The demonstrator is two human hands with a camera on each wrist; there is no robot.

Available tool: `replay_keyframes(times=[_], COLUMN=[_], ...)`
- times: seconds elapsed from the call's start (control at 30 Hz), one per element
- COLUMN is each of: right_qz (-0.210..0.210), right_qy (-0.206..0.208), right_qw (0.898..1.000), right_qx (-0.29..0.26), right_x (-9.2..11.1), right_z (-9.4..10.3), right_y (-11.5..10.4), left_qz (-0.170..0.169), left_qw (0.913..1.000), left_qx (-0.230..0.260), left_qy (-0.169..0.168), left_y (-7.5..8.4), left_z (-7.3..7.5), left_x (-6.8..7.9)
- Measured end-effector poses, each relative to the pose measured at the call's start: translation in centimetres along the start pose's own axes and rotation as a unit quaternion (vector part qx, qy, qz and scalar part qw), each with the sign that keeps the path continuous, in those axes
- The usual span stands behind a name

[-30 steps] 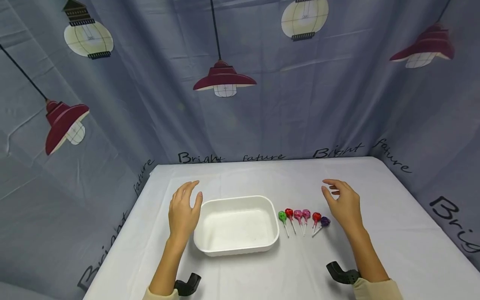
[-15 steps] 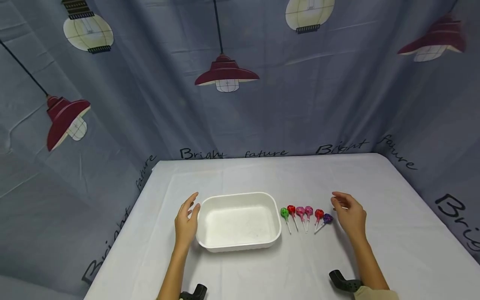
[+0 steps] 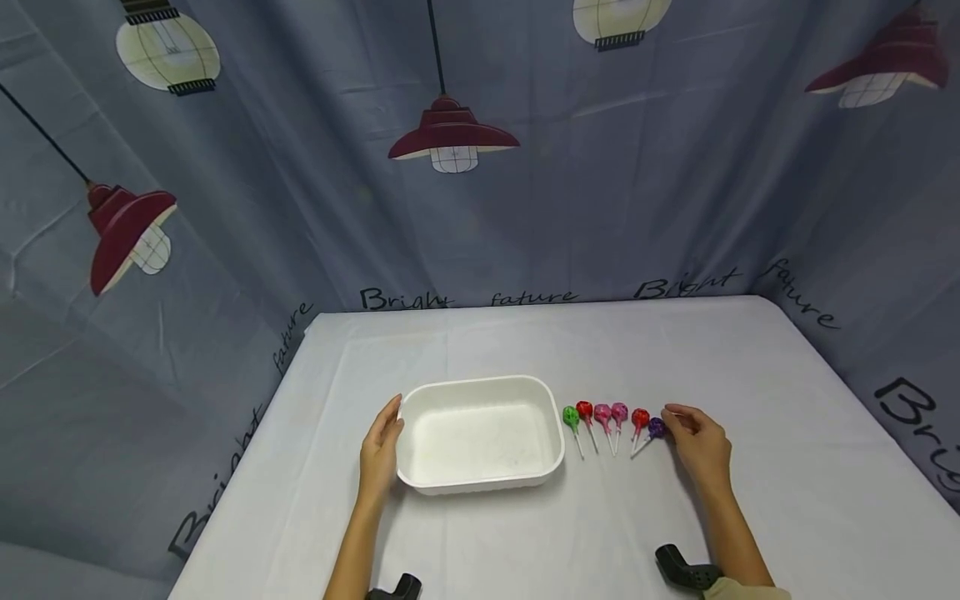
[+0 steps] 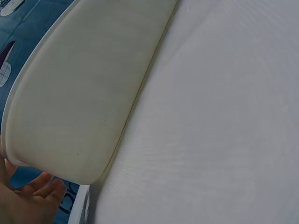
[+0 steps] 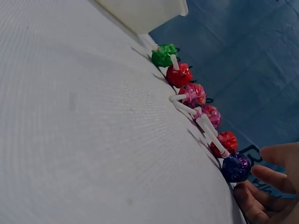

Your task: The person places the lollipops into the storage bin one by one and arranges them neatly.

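Note:
A white rectangular tray (image 3: pixel 480 482) stands on the table. My left hand (image 3: pixel 378 450) is at its left end, fingers beside the rim; in the left wrist view relaxed fingers (image 4: pixel 44 189) show by the tray's end, and whether they press it cannot be told. To the right of the tray lie several wrapped lollipops in a row: green (image 3: pixel 571 417), red (image 3: pixel 584 410), pink, red (image 3: pixel 640 418) and purple (image 3: pixel 656 428). My right hand (image 3: pixel 701 446) is beside the purple one, fingertips close to its head. In the right wrist view thumb and fingers are apart around its far side.
White cloth covers the table (image 3: pixel 540 542). A grey-blue curtain (image 3: pixel 337 208) printed with lamps and lettering hangs behind and at both sides. A black wrist mount (image 3: pixel 686 571) is on the right forearm; another (image 3: pixel 397 587) is on the left.
Both hands have lowered toward the table. My left hand has come to the tray's left end, and my right hand to the purple lollipop. Tray and lollipops have kept their arrangement.

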State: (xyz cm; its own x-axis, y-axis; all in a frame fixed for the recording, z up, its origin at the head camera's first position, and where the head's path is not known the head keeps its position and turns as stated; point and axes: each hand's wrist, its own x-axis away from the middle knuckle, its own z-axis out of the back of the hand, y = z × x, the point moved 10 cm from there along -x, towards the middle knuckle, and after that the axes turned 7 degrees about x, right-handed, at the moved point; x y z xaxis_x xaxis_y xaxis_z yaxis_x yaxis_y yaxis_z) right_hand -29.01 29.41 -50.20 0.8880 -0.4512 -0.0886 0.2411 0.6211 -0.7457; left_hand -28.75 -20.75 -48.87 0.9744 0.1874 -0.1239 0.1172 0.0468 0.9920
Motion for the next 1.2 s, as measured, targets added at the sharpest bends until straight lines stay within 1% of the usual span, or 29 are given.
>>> replay_keyframes(times=[0.13,0.23,0.37,0.47,0.57,0.87,1.2], right_qz=[-0.001,0.008,0.033,0.050,0.058,0.065,0.061], right_qy=[-0.022,-0.033,-0.036,-0.036,-0.038,-0.041,-0.045], right_qw=[1.000,0.999,0.998,0.997,0.996,0.995,0.995], right_qx=[0.016,0.025,0.042,0.051,0.057,0.058,0.060], right_x=[0.3,0.5,0.5,0.5,0.6,0.7,0.8], right_z=[-0.3,-0.6,-0.9,-1.0,-1.1,-1.1,-0.9], right_y=[0.1,0.0,-0.4,-0.8,-1.1,-1.5,-1.4], left_qz=[0.007,0.011,0.010,0.011,0.017,0.031,0.026], left_qw=[0.9998,0.9995,0.9994,0.9996,0.9996,0.9989,0.9983], left_qx=[0.017,0.027,0.023,0.013,0.005,0.019,0.030], left_qy=[-0.004,-0.012,-0.022,-0.022,-0.021,-0.029,-0.041], left_y=[-0.5,-0.9,-1.0,-1.2,-1.4,-1.6,-1.3], left_z=[-0.1,-0.3,-0.5,-0.5,-0.5,-0.5,-0.8], left_x=[-0.1,-0.1,-0.1,-0.1,0.0,0.1,0.3])
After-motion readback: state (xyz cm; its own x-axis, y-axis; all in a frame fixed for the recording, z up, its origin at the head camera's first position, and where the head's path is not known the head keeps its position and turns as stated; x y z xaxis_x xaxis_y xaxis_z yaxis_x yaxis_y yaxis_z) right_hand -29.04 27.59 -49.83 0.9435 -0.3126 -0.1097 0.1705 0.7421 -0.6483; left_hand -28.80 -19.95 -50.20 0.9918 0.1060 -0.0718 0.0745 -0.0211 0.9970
